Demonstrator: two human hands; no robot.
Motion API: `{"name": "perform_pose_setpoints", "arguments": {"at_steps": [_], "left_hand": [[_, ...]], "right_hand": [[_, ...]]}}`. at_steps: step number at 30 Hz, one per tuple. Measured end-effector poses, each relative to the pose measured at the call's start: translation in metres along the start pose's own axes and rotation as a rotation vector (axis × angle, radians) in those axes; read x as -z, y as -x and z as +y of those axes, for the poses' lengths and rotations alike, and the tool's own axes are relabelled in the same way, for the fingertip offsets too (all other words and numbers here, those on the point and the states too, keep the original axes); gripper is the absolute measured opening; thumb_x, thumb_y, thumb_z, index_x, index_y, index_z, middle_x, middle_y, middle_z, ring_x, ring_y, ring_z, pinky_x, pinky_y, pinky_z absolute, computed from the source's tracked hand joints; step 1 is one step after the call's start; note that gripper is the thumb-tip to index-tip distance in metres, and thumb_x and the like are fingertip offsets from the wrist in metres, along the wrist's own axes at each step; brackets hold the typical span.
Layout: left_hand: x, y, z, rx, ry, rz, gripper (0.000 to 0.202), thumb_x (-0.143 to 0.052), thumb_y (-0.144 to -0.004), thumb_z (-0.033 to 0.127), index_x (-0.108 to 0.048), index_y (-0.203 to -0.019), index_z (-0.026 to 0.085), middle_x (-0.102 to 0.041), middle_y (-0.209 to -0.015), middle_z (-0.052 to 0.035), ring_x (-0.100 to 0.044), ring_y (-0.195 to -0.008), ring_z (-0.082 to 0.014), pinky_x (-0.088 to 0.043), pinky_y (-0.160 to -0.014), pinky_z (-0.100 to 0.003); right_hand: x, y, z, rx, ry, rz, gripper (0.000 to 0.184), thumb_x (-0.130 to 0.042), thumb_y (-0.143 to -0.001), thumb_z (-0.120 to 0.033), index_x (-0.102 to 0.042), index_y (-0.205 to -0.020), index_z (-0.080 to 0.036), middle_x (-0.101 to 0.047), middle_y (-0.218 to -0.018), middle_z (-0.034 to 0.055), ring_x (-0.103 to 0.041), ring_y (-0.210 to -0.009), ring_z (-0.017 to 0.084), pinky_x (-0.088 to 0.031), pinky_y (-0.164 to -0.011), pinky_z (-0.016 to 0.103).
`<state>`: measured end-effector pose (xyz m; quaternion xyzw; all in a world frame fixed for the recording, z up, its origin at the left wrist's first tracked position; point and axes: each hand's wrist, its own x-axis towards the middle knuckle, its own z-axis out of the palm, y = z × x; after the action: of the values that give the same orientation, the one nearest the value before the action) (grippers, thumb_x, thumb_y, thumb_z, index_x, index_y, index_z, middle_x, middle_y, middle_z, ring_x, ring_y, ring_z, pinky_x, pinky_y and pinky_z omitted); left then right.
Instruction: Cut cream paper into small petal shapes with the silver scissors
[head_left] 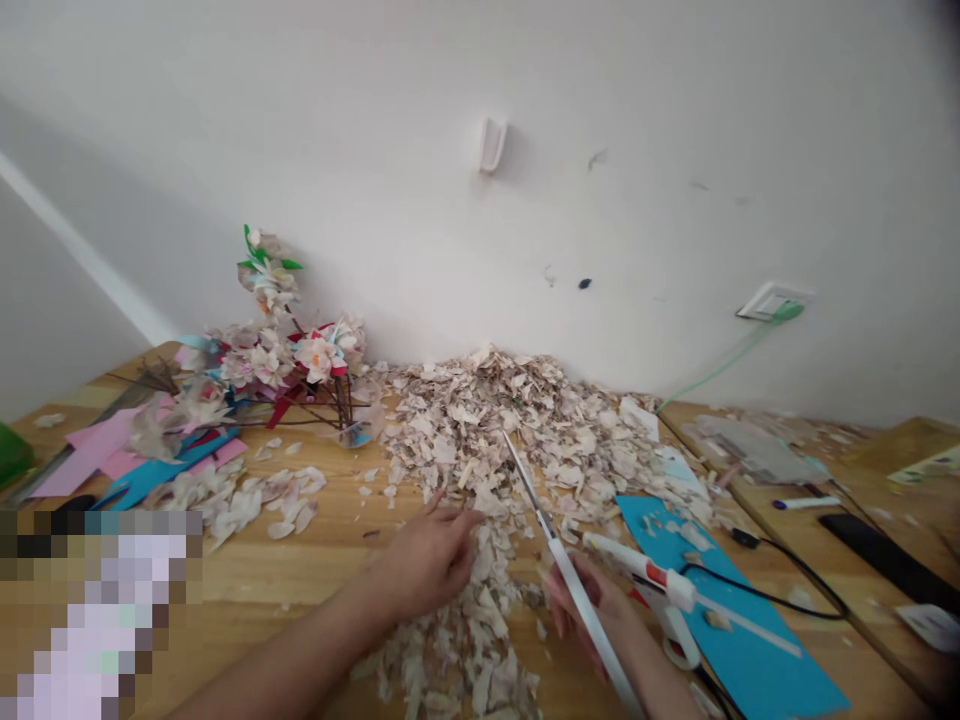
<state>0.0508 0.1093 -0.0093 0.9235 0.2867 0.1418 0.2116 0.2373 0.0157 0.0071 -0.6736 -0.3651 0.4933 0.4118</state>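
Note:
My left hand (431, 562) is low over the near edge of a heap of dry, pale petal-like flakes (517, 420). Two of its fingers are stretched out and apart, and no held thing shows in it. My right hand (592, 605) is closed around a long, slim silver tool (574, 580) with a pointed tip; its exact kind is unclear. The tool slants up and left, with its tip over the heap. A trail of flakes (465, 660) runs toward me between my forearms. Close to my right hand lies a white glue gun (637, 565), partly over a blue sheet (780, 640).
Handmade flowers on twigs (262, 350) stand at the left near the wall. Pink paper (97, 450), blue scissors (161, 465) and loose petals (240, 505) lie there. At right are a black cable (825, 612), a marker (808, 503) and a plastic bag (757, 450). A socket (769, 300) holds a green plug.

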Motion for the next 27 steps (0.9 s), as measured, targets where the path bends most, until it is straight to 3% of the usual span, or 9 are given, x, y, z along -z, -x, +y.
{"name": "perform_pose_setpoints", "arguments": {"at_steps": [2, 4, 10, 14, 16, 19, 23, 27], "left_hand": [[0.003, 0.004, 0.0, 0.026, -0.011, -0.005, 0.047, -0.044, -0.071, 0.015, -0.043, -0.117, 0.018, -0.064, -0.078, -0.0026, -0.058, -0.084, -0.0188, -0.021, -0.104, -0.043], [0.004, 0.008, 0.0, 0.052, -0.005, 0.014, 0.048, -0.045, -0.068, 0.014, -0.044, -0.116, 0.018, -0.062, -0.074, -0.0008, -0.058, -0.079, -0.0182, -0.023, -0.103, -0.041], [0.005, 0.018, -0.007, 0.057, 0.113, -0.024, 0.061, -0.043, -0.065, 0.007, -0.037, -0.124, 0.021, -0.059, -0.108, -0.0068, -0.052, -0.101, -0.0211, -0.04, -0.088, -0.035], [0.008, 0.034, -0.011, -0.021, 0.186, -0.108, 0.073, -0.04, -0.062, 0.0, -0.03, -0.131, 0.023, -0.054, -0.122, -0.0049, -0.045, -0.115, -0.0193, -0.029, -0.101, -0.037], [0.008, 0.039, -0.008, -0.018, 0.182, -0.097, 0.07, -0.039, -0.063, 0.0, -0.032, -0.129, 0.022, -0.058, -0.115, -0.0044, -0.048, -0.111, -0.0191, -0.025, -0.103, -0.039], [0.004, 0.037, 0.0, -0.017, 0.143, -0.042, 0.06, -0.044, -0.066, 0.005, -0.039, -0.124, 0.021, -0.061, -0.105, -0.0057, -0.05, -0.102, -0.0211, -0.035, -0.094, -0.038], [-0.008, 0.026, 0.009, -0.088, 0.084, -0.083, 0.055, -0.049, -0.068, 0.012, -0.042, -0.122, 0.021, -0.059, -0.106, -0.0091, -0.05, -0.1, -0.024, -0.039, -0.087, -0.038], [-0.012, 0.02, 0.009, 0.057, 0.137, -0.035, 0.048, -0.046, -0.072, 0.012, -0.045, -0.119, 0.022, -0.063, -0.093, -0.0069, -0.055, -0.09, -0.0225, -0.04, -0.082, -0.037]], "right_hand": [[0.0, -0.001, 0.003, -0.002, 0.007, 0.0, 0.03, -0.067, -0.056, -0.047, -0.048, -0.062, -0.024, -0.046, -0.04, -0.0079, -0.035, -0.028, 0.009, -0.026, -0.033, 0.025], [0.001, -0.005, 0.01, 0.04, -0.003, 0.034, 0.028, -0.067, -0.058, -0.044, -0.048, -0.061, -0.024, -0.046, -0.04, -0.0073, -0.038, -0.031, 0.01, -0.028, -0.037, 0.025], [-0.001, -0.009, 0.021, 0.076, -0.067, 0.07, 0.026, -0.071, -0.054, -0.034, -0.051, -0.062, -0.02, -0.05, -0.046, -0.0069, -0.042, -0.041, 0.01, -0.033, -0.044, 0.024], [-0.003, -0.003, 0.013, 0.053, -0.047, 0.09, 0.026, -0.072, -0.049, -0.031, -0.054, -0.064, -0.019, -0.052, -0.052, -0.0058, -0.047, -0.048, 0.013, -0.037, -0.048, 0.025], [-0.004, -0.001, 0.011, 0.064, -0.025, 0.111, 0.027, -0.071, -0.048, -0.029, -0.055, -0.067, -0.019, -0.055, -0.055, -0.0049, -0.051, -0.054, 0.015, -0.04, -0.052, 0.026], [-0.008, -0.001, 0.012, 0.093, 0.044, 0.11, 0.025, -0.066, -0.052, -0.026, -0.055, -0.074, -0.019, -0.059, -0.064, -0.0027, -0.056, -0.065, 0.019, -0.044, -0.062, 0.028], [-0.013, 0.001, 0.011, 0.086, 0.068, 0.049, 0.026, -0.06, -0.056, -0.024, -0.053, -0.081, -0.021, -0.064, -0.075, -0.0005, -0.059, -0.074, 0.022, -0.045, -0.069, 0.029], [-0.016, 0.004, 0.005, 0.102, 0.08, 0.053, 0.022, -0.06, -0.057, -0.022, -0.054, -0.079, -0.022, -0.066, -0.076, -0.0004, -0.06, -0.075, 0.022, -0.046, -0.068, 0.029]]}}
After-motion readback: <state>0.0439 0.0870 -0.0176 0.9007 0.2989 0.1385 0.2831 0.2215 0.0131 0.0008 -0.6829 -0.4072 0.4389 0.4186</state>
